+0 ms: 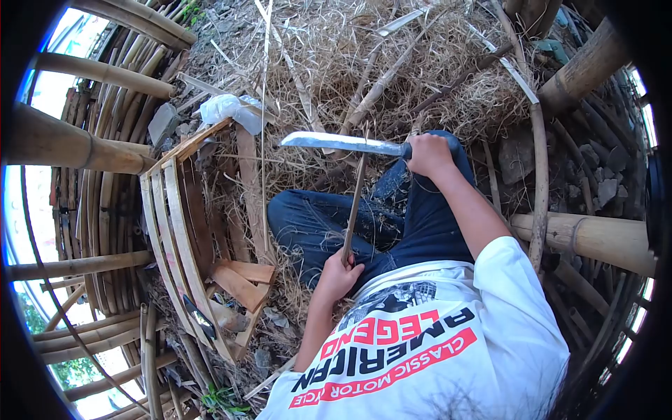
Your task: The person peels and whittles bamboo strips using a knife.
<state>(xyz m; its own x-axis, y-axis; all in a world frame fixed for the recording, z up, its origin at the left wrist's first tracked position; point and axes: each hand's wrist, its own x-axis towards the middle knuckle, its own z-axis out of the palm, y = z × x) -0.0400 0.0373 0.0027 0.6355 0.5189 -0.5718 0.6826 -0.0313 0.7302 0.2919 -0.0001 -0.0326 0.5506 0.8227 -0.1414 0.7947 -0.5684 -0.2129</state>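
My right hand (430,155) is closed round the dark handle of a machete (343,142), held near my raised knee. The long, pale blade points left and lies across the upper end of a thin bamboo strip (356,199), seemingly touching it. Near my lap, my left hand (338,278) is wrapped round the lower end of that strip, which slants up and away from me. Curly shavings hang from the strip and lie on my dark jeans (308,213).
A slatted wooden crate (171,231) with wood pieces (241,283) stands at left, a white plastic bag (231,110) at its far end. Shavings (315,63) cover the ground ahead. Thick bamboo poles (595,240) flank both sides, with stones (605,189) at right.
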